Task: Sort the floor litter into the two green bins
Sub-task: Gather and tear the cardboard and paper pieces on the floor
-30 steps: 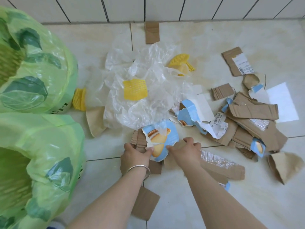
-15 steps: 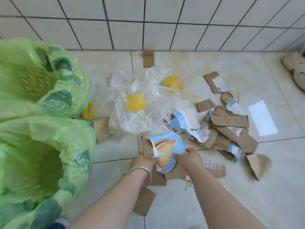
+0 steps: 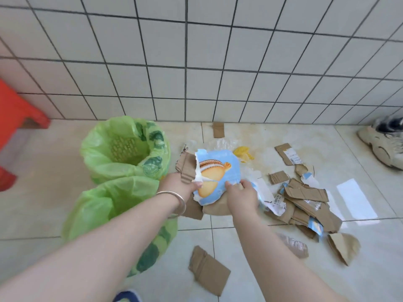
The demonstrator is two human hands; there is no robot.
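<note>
Both my hands hold a stack of torn cardboard [image 3: 218, 171] above the floor; its top piece is blue with a pastry picture, brown pieces sit behind and under it. My left hand [image 3: 178, 186], with a silver bangle on the wrist, grips the stack's left edge. My right hand [image 3: 243, 194] grips its lower right edge. Two bins lined with green bags stand just left of the stack: the far bin [image 3: 102, 158] and the near bin [image 3: 91, 205]. More torn cardboard [image 3: 305, 205] lies in a heap on the floor at the right.
A brown cardboard piece [image 3: 208, 270] lies on the tiles near my feet. Clear plastic film [image 3: 222, 143] and yellow foam netting [image 3: 243, 152] lie behind the stack. A red stool [image 3: 15, 118] stands far left, a pale sneaker [image 3: 383, 144] far right by the tiled wall.
Both hands have lifted the cardboard stack off the floor and carried it up and left, beside the bins. My head has risen, so the wall, stool and sneaker have come into view.
</note>
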